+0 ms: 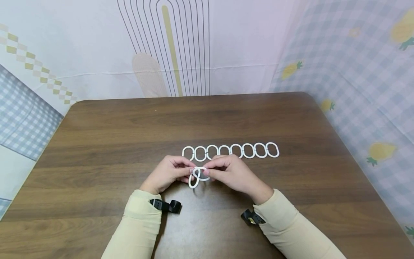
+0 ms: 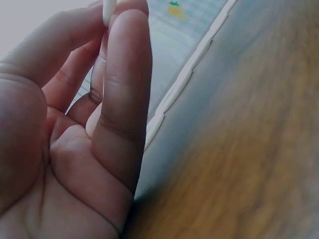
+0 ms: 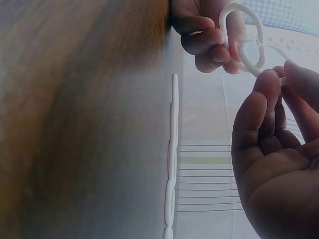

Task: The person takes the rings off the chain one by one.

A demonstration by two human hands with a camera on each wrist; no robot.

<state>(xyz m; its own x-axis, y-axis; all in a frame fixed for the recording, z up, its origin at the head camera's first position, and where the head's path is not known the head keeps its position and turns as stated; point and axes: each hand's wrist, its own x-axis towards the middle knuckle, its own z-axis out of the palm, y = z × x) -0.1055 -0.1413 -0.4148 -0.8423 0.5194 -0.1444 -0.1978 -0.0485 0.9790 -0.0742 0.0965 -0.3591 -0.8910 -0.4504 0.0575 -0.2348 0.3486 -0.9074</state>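
Observation:
Above the table, in the head view, two white oval rings are looped through each other between the hands. My left hand [image 1: 161, 176] pinches the left ring [image 1: 193, 187] between thumb and fingers, and this ring hangs downward. My right hand [image 1: 237, 176] pinches the right ring [image 1: 204, 179] with thumb and index finger. In the right wrist view the left ring [image 3: 224, 30] crosses the right ring [image 3: 249, 66]. Only a small piece of ring [image 2: 107, 12] shows at my left fingertips in the left wrist view; the rest is out of frame.
Beyond the hands, several more white oval rings [image 1: 278, 151] lie side by side in a row on the brown wooden table [image 1: 97, 172]. My right hand partly covers the row. Patterned cloth [image 1: 242, 46] hangs behind the table's far edge and along both sides.

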